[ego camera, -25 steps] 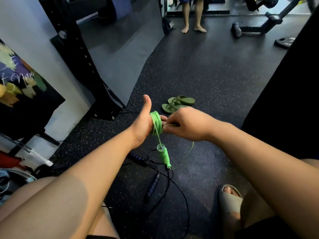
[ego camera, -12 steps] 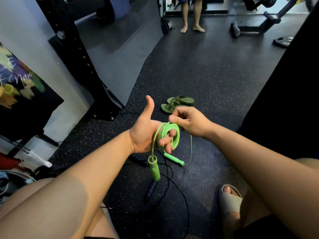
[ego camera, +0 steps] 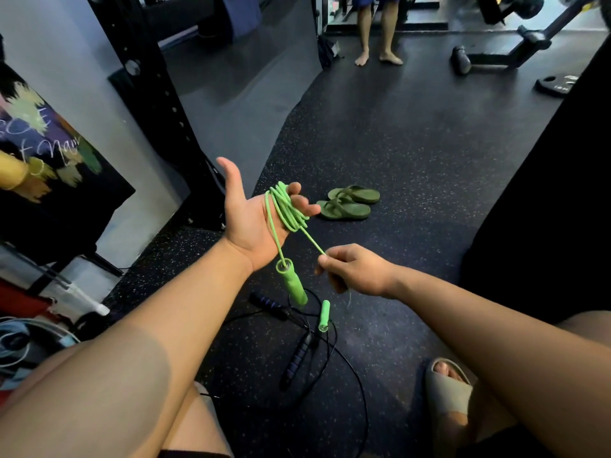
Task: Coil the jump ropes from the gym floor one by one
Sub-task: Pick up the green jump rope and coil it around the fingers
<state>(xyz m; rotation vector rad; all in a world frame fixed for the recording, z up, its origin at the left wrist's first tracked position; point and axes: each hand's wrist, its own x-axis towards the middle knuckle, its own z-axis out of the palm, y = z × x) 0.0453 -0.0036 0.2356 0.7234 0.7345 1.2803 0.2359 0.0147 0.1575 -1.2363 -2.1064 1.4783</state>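
Head camera: left hand (ego camera: 246, 223) holds the coiled green jump rope (ego camera: 287, 209); right hand (ego camera: 358, 274) pinches its cord; one handle (ego camera: 292, 284) hangs lengthwise downward.

Single head-worn view, facing forward and down, hands close

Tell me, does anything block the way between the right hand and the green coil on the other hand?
Nothing visible does. The right hand pinches a strand of the green jump rope that runs straight to the coil wound on the left hand. One green handle hangs beside that line, below the left wrist.
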